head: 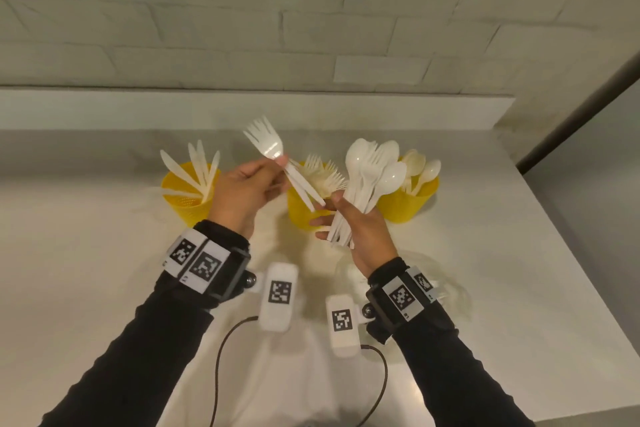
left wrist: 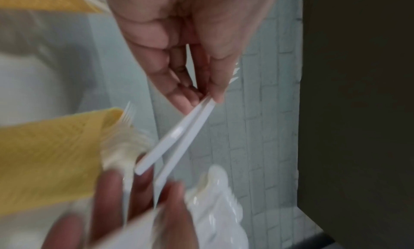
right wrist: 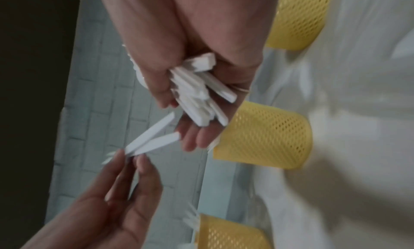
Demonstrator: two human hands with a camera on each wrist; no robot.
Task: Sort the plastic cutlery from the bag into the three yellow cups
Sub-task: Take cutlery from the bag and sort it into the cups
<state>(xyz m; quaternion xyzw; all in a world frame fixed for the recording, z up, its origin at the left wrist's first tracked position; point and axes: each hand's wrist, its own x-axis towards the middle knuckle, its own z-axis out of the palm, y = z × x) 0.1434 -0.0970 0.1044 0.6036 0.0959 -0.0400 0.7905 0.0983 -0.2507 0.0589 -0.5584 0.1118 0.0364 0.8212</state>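
Left hand (head: pixel 242 189): pinches two forks (head: pixel 277 158) by their necks, tines up.
Right hand (head: pixel 360 229): grips a mixed bundle of spoons and forks (head: pixel 372 170).
Yellow cups: left cup (head: pixel 188 199) holds knives, middle cup (head: pixel 299 210) forks, right cup (head: pixel 407 203) spoons.
Counter (head: pixel 485 253): all three cups stand here.

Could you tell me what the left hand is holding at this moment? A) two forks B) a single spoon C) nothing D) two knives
A: the left hand pinches two forks near their heads, tines up, while the right hand holds the mixed bundle.
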